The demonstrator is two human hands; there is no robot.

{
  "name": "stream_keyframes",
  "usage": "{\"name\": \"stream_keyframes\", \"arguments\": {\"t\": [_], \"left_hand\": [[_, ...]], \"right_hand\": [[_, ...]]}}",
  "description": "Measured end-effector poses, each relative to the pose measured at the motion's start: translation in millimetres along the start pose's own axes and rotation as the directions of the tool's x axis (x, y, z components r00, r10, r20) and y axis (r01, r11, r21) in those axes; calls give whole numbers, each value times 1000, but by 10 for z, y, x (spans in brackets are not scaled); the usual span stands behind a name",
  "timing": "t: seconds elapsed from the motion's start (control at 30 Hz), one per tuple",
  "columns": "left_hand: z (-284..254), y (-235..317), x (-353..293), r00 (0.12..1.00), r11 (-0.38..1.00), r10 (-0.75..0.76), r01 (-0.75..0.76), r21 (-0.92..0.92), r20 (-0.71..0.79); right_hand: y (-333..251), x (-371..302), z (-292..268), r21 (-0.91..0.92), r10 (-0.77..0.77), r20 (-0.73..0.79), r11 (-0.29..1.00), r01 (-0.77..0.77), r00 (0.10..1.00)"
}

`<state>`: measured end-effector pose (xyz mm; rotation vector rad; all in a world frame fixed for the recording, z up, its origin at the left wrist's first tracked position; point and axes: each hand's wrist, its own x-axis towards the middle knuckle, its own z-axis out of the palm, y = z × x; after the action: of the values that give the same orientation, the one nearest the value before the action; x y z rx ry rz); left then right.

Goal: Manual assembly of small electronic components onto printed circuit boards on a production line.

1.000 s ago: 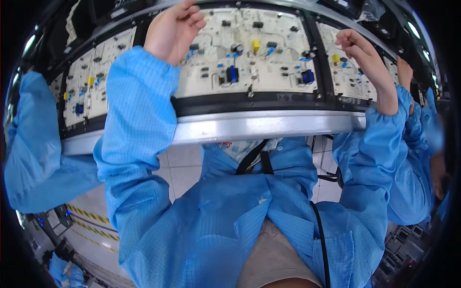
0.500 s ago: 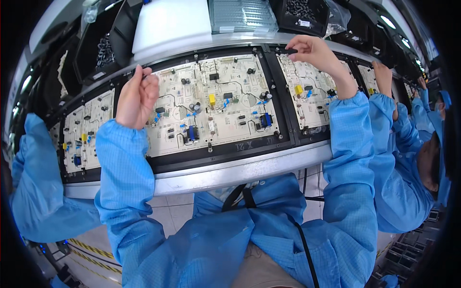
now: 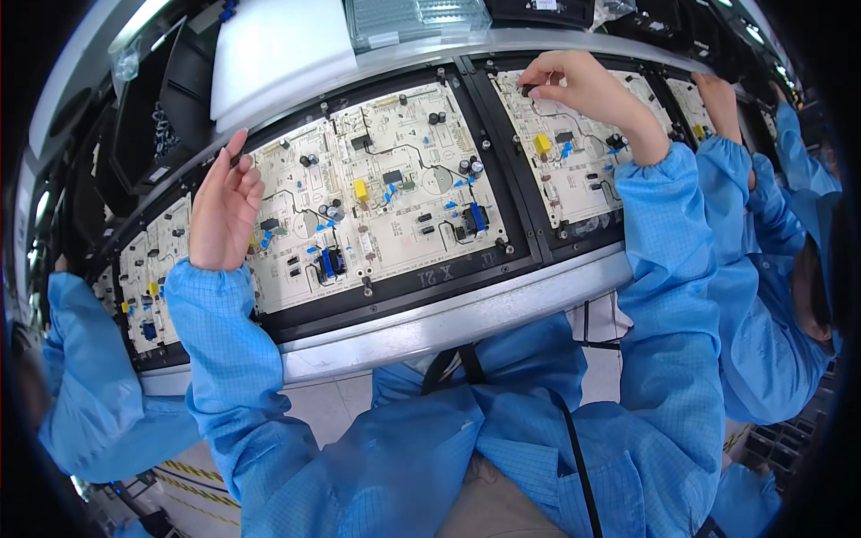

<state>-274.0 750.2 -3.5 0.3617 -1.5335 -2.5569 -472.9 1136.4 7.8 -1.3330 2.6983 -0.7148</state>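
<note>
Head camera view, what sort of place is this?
Probably an electronics assembly line: circuit boards lie in black frames along a metal rail, with people in blue coats side by side.

Blue gridded sleeves [image 3: 222, 327], off-white boards [image 3: 401, 238], black frame [image 3: 513, 172].

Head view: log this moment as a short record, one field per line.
Left hand: near the middle frame's left side, fingers loosely curled; any grip unclear
Right hand: pinching a small black part at the right board's upper left; board contact unclear
Middle frame: black, holding pale circuit boards with yellow and blue components
Front edge: silver metal rail
Behind: white slab, clear tray
Nearby: blue-sleeved co-workers at left and right
</note>
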Motion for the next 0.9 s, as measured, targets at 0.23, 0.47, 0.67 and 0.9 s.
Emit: {"name": "stream_keyframes", "arguments": {"t": [0.23, 0.47, 0.67, 0.9], "left_hand": [[-53, -6, 8, 987, 1000, -6, 9, -13, 162], [-63, -6, 8, 997, 999, 30, -31, 13, 75], [22, -8, 15, 994, 996, 66, -70, 49, 86], [5, -30, -2, 990, 982, 125, -133, 133, 65]], "right_hand": [[56, -51, 56, 34, -34, 29, 999, 33, 999], [37, -55, 77, 55, 10, 27, 998, -12, 1000], [62, -60, 65, 43, -22, -16, 999, 23, 1000], [-157, 2, -36, -29, -45, 20, 999, 45, 999]]}}
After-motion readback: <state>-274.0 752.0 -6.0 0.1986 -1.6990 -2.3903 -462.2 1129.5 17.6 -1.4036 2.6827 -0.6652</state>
